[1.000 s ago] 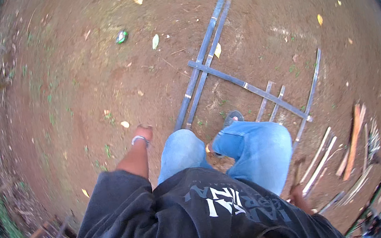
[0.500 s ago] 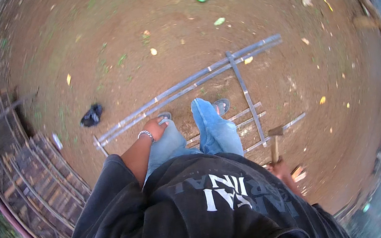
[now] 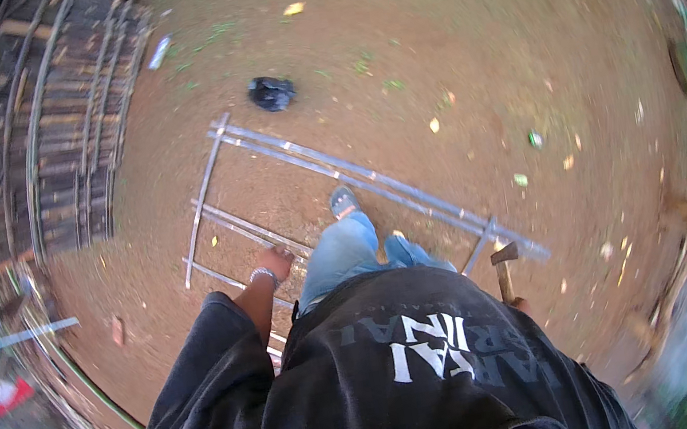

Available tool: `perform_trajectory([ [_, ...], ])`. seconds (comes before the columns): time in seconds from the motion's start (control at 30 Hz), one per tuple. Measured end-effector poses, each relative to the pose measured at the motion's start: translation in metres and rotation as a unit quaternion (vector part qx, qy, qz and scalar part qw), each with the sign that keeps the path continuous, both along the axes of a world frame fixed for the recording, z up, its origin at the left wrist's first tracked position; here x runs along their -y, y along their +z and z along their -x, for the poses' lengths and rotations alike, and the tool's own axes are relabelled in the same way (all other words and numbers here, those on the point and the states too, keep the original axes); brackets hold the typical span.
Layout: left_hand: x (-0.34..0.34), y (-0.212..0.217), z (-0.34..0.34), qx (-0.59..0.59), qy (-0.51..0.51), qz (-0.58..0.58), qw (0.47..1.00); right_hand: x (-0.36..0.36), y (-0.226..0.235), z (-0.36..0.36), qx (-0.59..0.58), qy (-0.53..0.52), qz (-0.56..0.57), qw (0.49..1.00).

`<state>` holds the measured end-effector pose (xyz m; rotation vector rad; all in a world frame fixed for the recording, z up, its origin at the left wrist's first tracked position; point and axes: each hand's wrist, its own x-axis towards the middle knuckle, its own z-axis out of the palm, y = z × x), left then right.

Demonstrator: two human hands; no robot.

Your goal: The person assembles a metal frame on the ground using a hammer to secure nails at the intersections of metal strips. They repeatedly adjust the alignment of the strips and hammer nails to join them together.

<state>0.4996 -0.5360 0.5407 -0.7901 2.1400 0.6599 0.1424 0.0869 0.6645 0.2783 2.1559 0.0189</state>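
Observation:
I stand on bare red earth over a frame of thin grey bamboo poles (image 3: 374,183) lying flat on the ground. My left hand (image 3: 277,263), with a bracelet on the wrist, hangs at my side with nothing visible in it. My right hand (image 3: 520,305) is mostly hidden behind my dark shirt and grips the handle of a hammer (image 3: 503,263), whose head points up beside the frame's right end. One sandalled foot (image 3: 343,202) rests inside the frame.
A fence of dark wooden slats (image 3: 51,126) runs along the upper left. A black crumpled bag (image 3: 271,93) lies beyond the frame. Loose poles and a red scrap (image 3: 8,393) lie at the left edge. Greenery shows at the right rim.
The view has swung round: the bamboo frame has rotated under me and the slat fence has come into sight at the upper left. The hammer stays in my right hand.

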Motion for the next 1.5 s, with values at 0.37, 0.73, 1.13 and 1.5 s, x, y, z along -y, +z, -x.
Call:
perform_trajectory([
  [0.37, -0.014, 0.099, 0.02, -0.037, 0.548, 0.005, 0.835, 0.359, 0.114, 0.22, -0.104, 0.33, 0.069, 0.936],
  [0.73, -0.094, 0.105, 0.137, -0.029, 0.742, 0.057, 0.667, 0.573, 0.061, 0.44, -0.054, 0.589, 0.084, 0.802],
  [1.13, -0.207, 0.131, 0.437, -0.023, 0.905, -0.017, 0.425, 0.876, 0.042, 0.525, 0.053, 0.84, 0.055, 0.537],
  [1.5, -0.276, 0.139, 0.672, -0.124, 0.98, 0.113, 0.11, 0.944, 0.031, 0.414, 0.04, 0.975, -0.019, 0.216],
])
